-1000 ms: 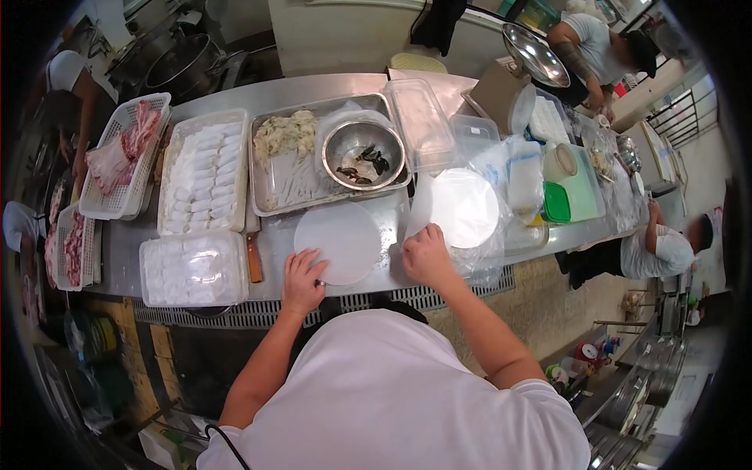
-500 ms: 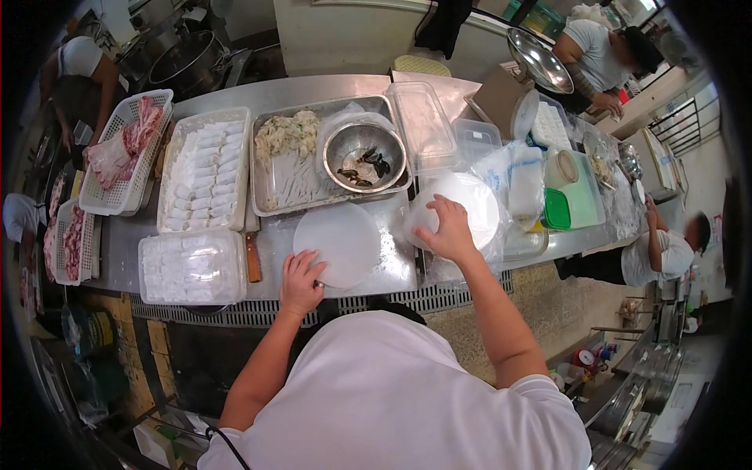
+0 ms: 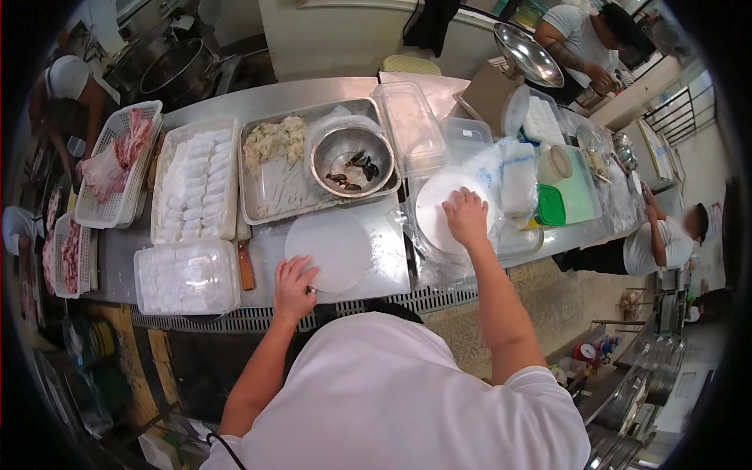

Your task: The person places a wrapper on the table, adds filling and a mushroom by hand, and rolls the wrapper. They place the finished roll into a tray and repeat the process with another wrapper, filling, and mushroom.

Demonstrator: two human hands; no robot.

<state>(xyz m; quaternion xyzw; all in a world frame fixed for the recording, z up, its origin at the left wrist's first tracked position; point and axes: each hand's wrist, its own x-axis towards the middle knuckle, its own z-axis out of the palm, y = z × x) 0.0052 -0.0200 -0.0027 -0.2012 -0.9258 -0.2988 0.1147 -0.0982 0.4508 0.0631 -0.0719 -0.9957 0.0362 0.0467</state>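
Note:
A thin, translucent round wrapper (image 3: 333, 243) lies flat on the steel table in front of me. My left hand (image 3: 294, 286) rests at its lower left edge, fingers stretched out and apart. On the right, a stack of white round wrappers (image 3: 435, 211) sits on crumpled clear plastic. Over the right side of that stack is my right hand (image 3: 468, 213), fingers spread and pointing away from me; whether a sheet is pinched there I cannot see. Beyond the wrapper, a metal tray (image 3: 274, 174) holds a pale, lumpy filling and a steel bowl (image 3: 316, 160) with dark pieces inside.
White rolls fill a tub (image 3: 235, 180) and a clear-lidded box (image 3: 188, 278) on the left. Beside the box lies a wooden-handled tool (image 3: 246, 266). Baskets of raw meat (image 3: 117, 160) stand farther left. A green lid (image 3: 551, 205) is at right. Other people work around.
My right hand has moved from the stack's left part to its right side and turned palm down. My left hand stays by the wrapper's edge. The whole view has shifted slightly.

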